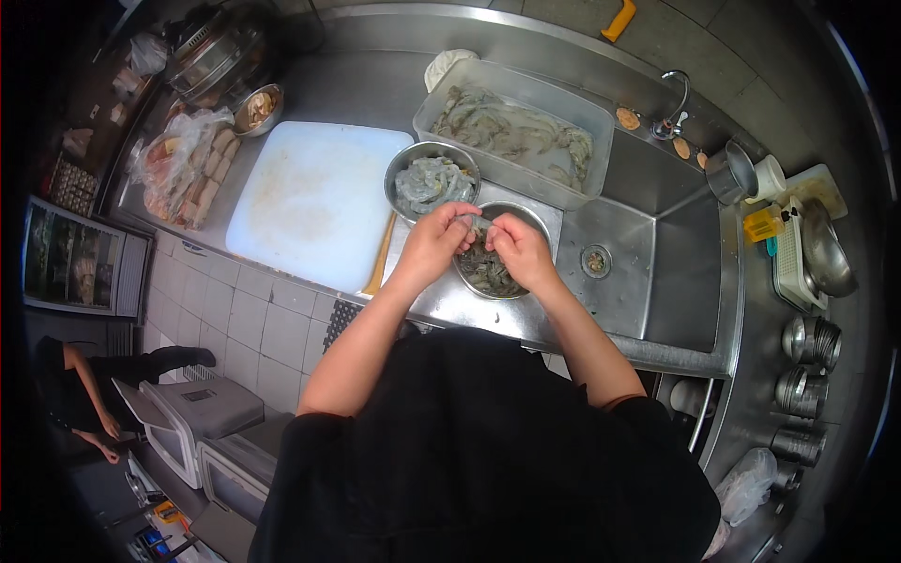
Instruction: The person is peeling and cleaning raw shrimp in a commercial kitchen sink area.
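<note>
Both my hands meet over a round metal bowl (545, 232) that holds dark shrimp shells and heads (487, 271). My left hand (443, 236) pinches one end of a small grey shrimp (481, 222); my right hand (517, 246) grips its other side, with the fingers hiding much of it. Just beyond my left hand sits a metal bowl (389, 184) heaped with peeled grey shrimp (435, 184). Behind the bowls, a large translucent plastic tub (500, 151) contains whole unpeeled shrimp (507, 130) lying in some liquid.
A white cutting board (310, 204) lies to the left, beside bagged food (186, 169) and a small metal bowl (271, 123). On the right is a steel sink (619, 295) with a drain strainer (595, 261) and a faucet (679, 105). Another person (88, 380) is at far left.
</note>
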A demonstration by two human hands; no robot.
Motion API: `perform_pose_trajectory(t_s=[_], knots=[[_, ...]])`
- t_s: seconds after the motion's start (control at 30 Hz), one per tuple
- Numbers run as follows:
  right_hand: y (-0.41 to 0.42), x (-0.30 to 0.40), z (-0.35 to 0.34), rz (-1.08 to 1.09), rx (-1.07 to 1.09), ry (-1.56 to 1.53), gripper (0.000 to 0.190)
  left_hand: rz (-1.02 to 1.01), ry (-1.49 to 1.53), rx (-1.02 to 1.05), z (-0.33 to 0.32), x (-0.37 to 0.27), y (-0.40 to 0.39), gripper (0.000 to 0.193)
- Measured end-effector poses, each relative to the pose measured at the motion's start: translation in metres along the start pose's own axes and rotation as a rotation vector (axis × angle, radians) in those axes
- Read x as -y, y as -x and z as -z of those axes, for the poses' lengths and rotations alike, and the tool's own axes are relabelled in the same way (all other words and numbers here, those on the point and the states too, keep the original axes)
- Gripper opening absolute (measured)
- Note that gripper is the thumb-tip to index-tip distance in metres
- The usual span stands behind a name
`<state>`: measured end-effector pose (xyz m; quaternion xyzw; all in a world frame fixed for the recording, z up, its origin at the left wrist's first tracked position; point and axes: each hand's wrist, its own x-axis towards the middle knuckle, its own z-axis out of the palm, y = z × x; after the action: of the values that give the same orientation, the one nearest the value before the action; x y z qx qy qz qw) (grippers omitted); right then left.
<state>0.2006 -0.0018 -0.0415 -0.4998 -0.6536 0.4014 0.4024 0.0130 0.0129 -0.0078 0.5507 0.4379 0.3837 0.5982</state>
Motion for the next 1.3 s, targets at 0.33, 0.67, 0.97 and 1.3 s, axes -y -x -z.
perform_pose_trajectory(t_s=[0.33,0.67,0.97,1.3], knots=[[0.004,0.023,0.002,0.056,-0.28,0.303,0.016,0.003,0.057,-0.005,-0.001,-0.009,0.005,0.024],[-0.027,0.034,0.067,-0.042,0.008,0.688,0.026,-0.431,-0.777,-0.347,0.055,-0.009,-0.016,0.021],[-0.157,-0.096,0.123,-0.449,0.229,1.126,0.033,-0.346,-0.683,-0.27,0.031,-0.011,0.004,0.024],[-0.169,-0.135,0.117,-0.283,0.527,0.963,0.023,-0.381,-0.666,-0.318,0.042,-0.018,0.013,0.023]])
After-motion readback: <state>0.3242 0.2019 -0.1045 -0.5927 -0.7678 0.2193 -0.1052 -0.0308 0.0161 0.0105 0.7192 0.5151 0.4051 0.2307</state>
